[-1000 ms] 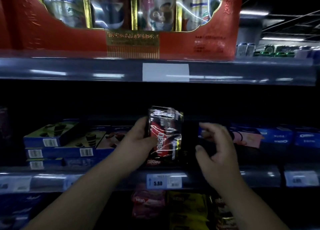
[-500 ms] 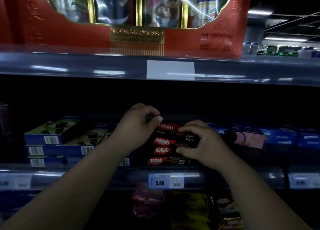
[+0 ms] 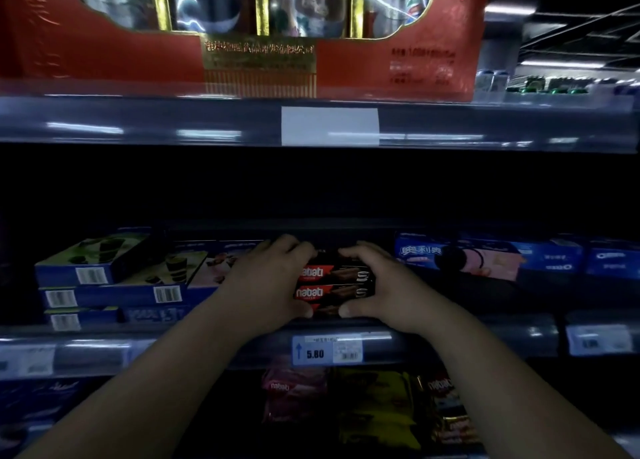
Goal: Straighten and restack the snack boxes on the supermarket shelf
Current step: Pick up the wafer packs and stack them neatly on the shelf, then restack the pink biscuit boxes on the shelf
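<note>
Red-and-black nabati boxes (image 3: 334, 287), stacked on the shelf (image 3: 450, 341), sit clasped between our left hand (image 3: 273, 285) and right hand (image 3: 384, 285); we should press evenly, squaring the ends flush.

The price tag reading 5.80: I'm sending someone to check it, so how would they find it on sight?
Start at the big red gift box on the top shelf and drop down to the rail of the shelf where both hands grip the stack of dark Nabati boxes. The price tag sits just below that stack; unlike the blurred labels along the rail, it has a blue edge with an arrow.
</note>
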